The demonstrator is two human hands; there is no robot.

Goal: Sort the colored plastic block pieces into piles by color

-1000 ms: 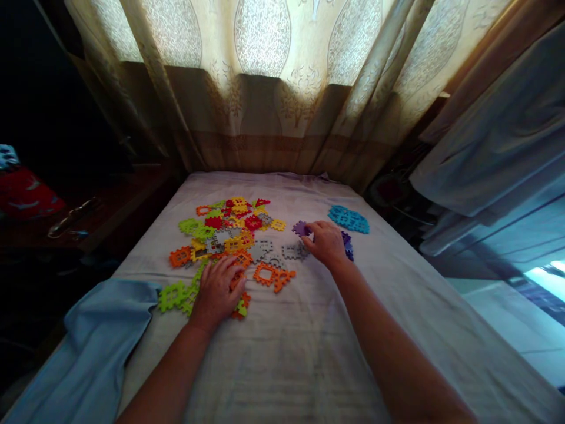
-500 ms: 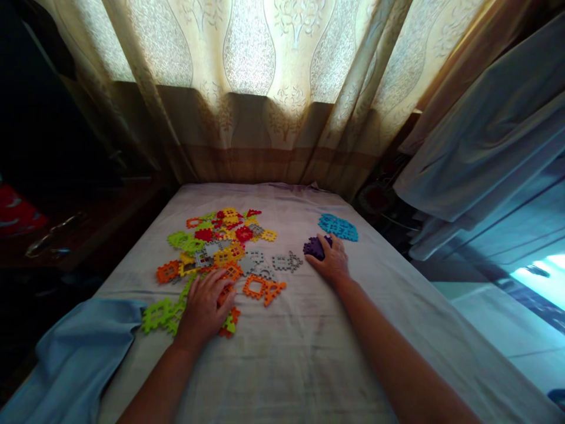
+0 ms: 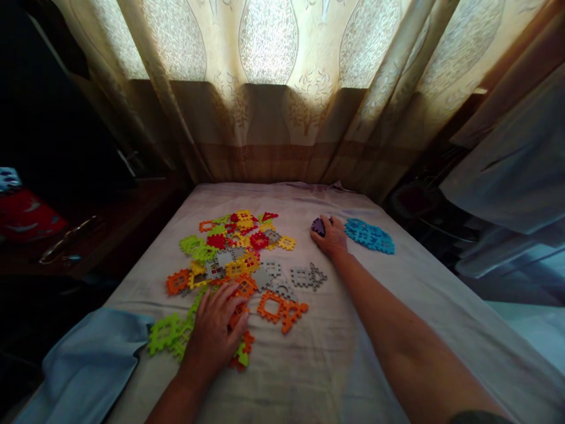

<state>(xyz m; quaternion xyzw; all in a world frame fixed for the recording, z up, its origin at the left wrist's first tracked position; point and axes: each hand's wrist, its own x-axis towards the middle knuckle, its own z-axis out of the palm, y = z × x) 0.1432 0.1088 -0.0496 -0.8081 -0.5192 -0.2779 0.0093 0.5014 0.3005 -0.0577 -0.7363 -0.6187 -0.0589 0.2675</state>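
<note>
A heap of flat plastic interlocking tiles (image 3: 233, 253) in orange, yellow, red, green and grey lies on a bed sheet (image 3: 309, 353). My left hand (image 3: 216, 330) rests flat, fingers spread, on the near orange and green tiles. My right hand (image 3: 330, 235) reaches farther back and covers a small stack of purple tiles (image 3: 318, 225), fingers curled over them. A group of blue tiles (image 3: 369, 237) lies just right of that hand. Grey tiles (image 3: 309, 275) lie between the heap and my right forearm.
A blue cloth (image 3: 88, 365) is bunched at the bed's near left corner. Patterned curtains (image 3: 265, 88) hang behind the bed. A dark wooden surface (image 3: 88, 229) with a red object (image 3: 26, 215) stands to the left. Grey fabric (image 3: 516, 165) hangs at the right.
My right hand picked a purple tile from beside the heap, drew it to the purple stack, and has now slid the stack farther back beside the blue tiles. My left hand stayed put.
</note>
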